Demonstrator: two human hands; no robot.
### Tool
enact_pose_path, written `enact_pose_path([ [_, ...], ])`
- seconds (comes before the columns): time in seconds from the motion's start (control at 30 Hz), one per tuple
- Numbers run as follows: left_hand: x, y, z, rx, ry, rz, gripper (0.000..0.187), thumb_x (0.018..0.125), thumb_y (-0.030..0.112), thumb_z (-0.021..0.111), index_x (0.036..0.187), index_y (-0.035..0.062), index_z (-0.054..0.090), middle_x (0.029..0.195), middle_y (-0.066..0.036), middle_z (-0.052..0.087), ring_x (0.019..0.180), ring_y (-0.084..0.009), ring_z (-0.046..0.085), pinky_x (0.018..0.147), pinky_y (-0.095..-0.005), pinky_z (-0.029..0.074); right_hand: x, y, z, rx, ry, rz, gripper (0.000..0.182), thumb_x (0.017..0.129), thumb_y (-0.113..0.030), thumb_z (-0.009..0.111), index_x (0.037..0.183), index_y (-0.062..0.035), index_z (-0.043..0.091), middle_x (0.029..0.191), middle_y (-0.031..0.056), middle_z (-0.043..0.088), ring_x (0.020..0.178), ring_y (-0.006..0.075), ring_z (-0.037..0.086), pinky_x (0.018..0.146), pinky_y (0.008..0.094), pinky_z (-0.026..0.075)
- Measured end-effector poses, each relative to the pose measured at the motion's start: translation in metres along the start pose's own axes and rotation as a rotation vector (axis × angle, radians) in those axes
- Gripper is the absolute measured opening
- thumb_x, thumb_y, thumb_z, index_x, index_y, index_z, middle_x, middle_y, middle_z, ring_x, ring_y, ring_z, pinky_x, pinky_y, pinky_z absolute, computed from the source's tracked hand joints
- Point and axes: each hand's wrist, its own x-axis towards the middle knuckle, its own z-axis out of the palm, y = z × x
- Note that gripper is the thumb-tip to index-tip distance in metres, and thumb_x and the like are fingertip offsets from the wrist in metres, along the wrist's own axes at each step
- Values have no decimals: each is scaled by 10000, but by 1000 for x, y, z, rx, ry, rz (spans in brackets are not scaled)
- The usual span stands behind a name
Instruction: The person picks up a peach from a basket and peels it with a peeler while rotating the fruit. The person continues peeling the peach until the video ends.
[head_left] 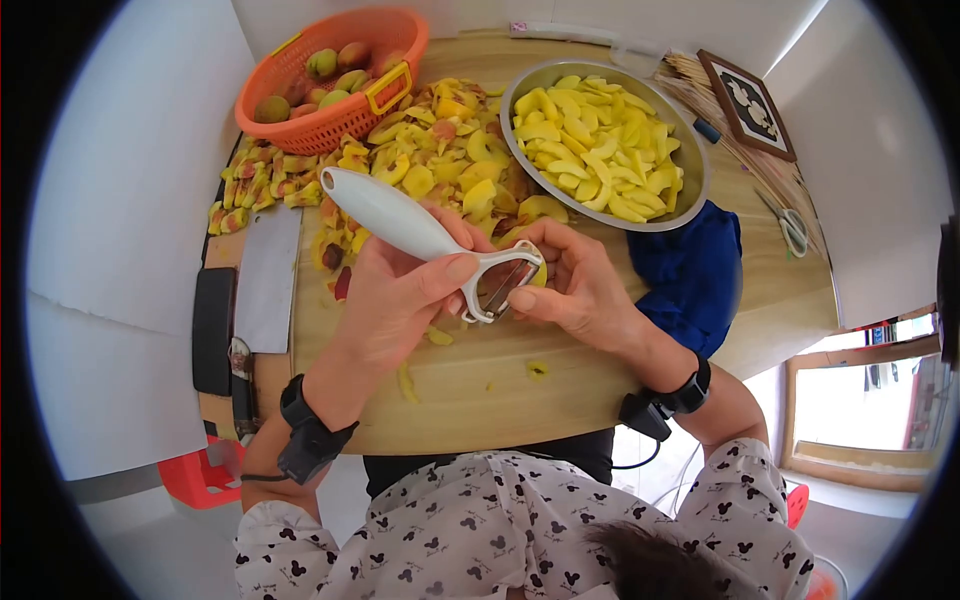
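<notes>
The left hand (395, 282) is closed around the white peeler (398, 217), seemingly to steady it, while the right hand (572, 285) bends at its blade; what this one grips, I cannot tell. Beyond the right hand stands the bowl (692, 165) of yellow slices (595, 145), probably for easy reach.

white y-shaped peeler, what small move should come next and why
I'd probably ease the right hand back from the narrow metal blade: the thumb tip sits close beside it, while the left hand holds the white Y-shaped peeler.
</notes>
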Motion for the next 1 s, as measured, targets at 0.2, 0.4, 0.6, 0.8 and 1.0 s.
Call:
enact_pose_path([
  [0.2, 0, -2, -2, 9, 28, -2, 239, 788, 92, 725, 958, 48, 563, 915, -104, 633, 572, -70, 542, 464, -187, 416, 0, -2, -2, -38, 20, 13, 449, 768, -172, 772, 1049, -12, 461, 1000, 47, 593, 885, 82, 568, 762, 226, 491],
  [0.4, 1, 1, -3, 82, -23, -51, 316, 795, 201, 727, 978, 41, 525, 897, -128, 633, 559, -50, 525, 445, -186, 417, 3, 0, -4, -77, 48, -36, 466, 746, -193, 794, 1026, -7, 472, 1001, 55, 596, 905, 90, 573, 775, 239, 496],
  [0.6, 1, 3, -6, 7, 75, -57, 231, 840, 196, 690, 981, 87, 544, 870, -103, 654, 565, -56, 518, 455, -197, 388, 6, 0, -12, -129, 112, -105, 450, 761, -201, 781, 1037, 2, 489, 1004, 58, 602, 868, 77, 571, 741, 232, 491],
  [0.8, 2, 1, -6, 28, 77, -66, 209, 858, 203, 667, 983, 99, 536, 874, -99, 655, 565, -50, 512, 459, -196, 387, 7, -1, -10, -125, 185, -144, 455, 759, -205, 783, 1051, 4, 505, 985, 55, 609, 850, 83, 577, 722, 227, 488],
  [1.0, 3, 2, -9, 36, 67, -55, 191, 872, 211, 648, 979, 100, 536, 875, -97, 657, 560, -43, 513, 456, -190, 384, 10, 1, -11, -123, 215, -219, 426, 763, -206, 778, 1036, 7, 531, 1023, 65, 618, 915, 106, 589, 819, 248, 479],
])
